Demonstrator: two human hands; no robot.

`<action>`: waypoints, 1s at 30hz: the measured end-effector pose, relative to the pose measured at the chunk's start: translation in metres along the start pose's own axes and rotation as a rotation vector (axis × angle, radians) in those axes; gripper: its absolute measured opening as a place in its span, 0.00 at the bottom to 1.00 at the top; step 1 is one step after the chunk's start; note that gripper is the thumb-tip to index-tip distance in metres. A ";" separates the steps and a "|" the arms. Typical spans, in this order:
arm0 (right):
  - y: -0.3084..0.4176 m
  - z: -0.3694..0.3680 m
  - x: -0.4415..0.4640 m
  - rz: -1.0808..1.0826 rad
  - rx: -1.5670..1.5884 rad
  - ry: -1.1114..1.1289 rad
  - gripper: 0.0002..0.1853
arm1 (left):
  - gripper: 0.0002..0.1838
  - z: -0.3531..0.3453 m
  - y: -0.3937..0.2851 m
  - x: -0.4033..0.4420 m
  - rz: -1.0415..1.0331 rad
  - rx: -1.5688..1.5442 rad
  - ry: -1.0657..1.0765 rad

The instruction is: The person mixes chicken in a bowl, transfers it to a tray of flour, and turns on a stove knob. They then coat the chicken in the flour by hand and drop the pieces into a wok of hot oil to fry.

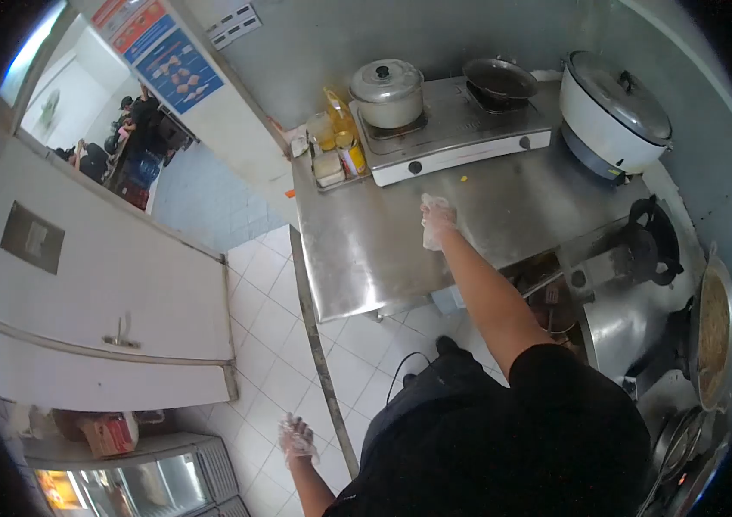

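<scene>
The right hand (pixel 437 217), gloved in clear plastic, is hanging at or just over the steel table (pixel 353 233), and a small yellow scrap (pixel 464 178) is lying just beyond its fingers, slightly rightward, before the stove (pixel 461 161) along the back edge, showing me no clear long axis. Those fingers are looking curled; whether they're gripping anything, I can't tell. The left hand (pixel 298 438) is hanging farther away, off the front left corner, fingers loosely parted, seemingly holding nothing.
</scene>
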State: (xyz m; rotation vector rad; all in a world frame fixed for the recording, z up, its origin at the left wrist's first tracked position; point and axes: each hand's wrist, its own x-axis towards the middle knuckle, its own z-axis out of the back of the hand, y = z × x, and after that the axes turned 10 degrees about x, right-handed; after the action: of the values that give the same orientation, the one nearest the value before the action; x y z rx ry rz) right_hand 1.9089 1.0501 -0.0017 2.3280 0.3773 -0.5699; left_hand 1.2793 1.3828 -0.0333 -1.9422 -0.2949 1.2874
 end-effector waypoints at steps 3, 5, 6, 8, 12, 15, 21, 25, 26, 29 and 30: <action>-0.003 -0.024 0.076 0.143 -0.433 -0.103 0.12 | 0.17 -0.093 -0.066 -0.031 -0.105 -0.044 -0.056; -0.006 -0.031 0.123 0.265 -0.696 -0.171 0.15 | 0.20 -0.088 -0.064 -0.016 -0.136 -0.008 -0.037; -0.009 -0.033 0.147 0.328 -0.814 -0.210 0.16 | 0.22 -0.073 -0.052 -0.005 -0.139 0.012 -0.001; -0.018 -0.035 0.183 0.446 -1.010 -0.314 0.19 | 0.24 -0.066 -0.034 0.000 -0.087 -0.051 0.089; -0.015 -0.049 0.185 0.437 -1.168 -0.478 0.18 | 0.14 -0.067 0.008 -0.010 0.053 -0.138 0.084; 0.006 -0.075 0.141 0.320 -1.093 -0.532 0.16 | 0.11 -0.066 0.038 -0.019 0.217 -0.036 -0.044; 0.039 -0.109 0.098 0.065 -2.275 0.217 0.19 | 0.13 -0.055 0.091 -0.037 0.085 0.522 -0.231; 0.047 -0.113 0.072 0.150 -1.738 -0.050 0.19 | 0.17 -0.033 0.118 -0.040 0.190 0.156 -0.282; 0.047 -0.114 0.071 0.162 -1.492 -0.185 0.20 | 0.19 -0.028 0.122 -0.042 0.190 0.024 -0.281; 0.057 -0.122 0.064 0.101 -1.657 -0.102 0.21 | 0.20 -0.034 0.118 -0.050 0.222 -0.015 -0.357; 0.061 -0.124 0.059 0.126 -1.718 -0.069 0.20 | 0.20 -0.047 0.108 -0.058 0.240 0.033 -0.397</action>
State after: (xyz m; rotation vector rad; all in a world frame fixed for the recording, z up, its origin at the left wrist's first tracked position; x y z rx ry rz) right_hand 2.0215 1.0991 0.0845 0.6593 0.4115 -0.0840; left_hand 1.2700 1.2549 -0.0607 -1.7219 -0.2373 1.8263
